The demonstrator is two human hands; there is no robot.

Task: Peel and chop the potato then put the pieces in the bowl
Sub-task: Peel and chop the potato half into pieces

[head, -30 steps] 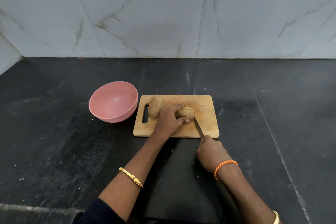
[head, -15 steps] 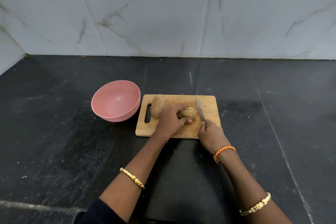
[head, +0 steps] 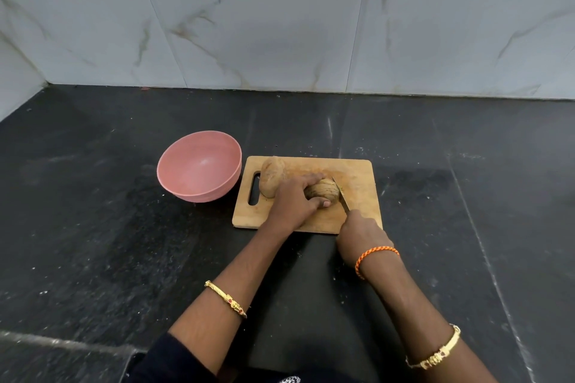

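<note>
On a wooden cutting board (head: 357,174) lies a brown potato piece (head: 323,190), cut into thin slices that still sit together. My left hand (head: 294,200) grips it from the left, fingers and thumb curled round it. My right hand (head: 362,232) holds a knife (head: 341,196) by its handle; the blade rests against the right end of the sliced piece, tip pointing away from me. A second, unsliced potato piece (head: 272,176) sits at the board's left end. An empty pink bowl (head: 199,166) stands just left of the board.
Everything stands on a dark stone counter (head: 93,227) that ends at a white marble-tiled wall (head: 280,25) behind. The counter's front edge runs close to my body at the bottom left.
The knife went from low at the board's front edge, up beside the potato, to down against its right end. My left hand kept its hold on the sliced piece.
</note>
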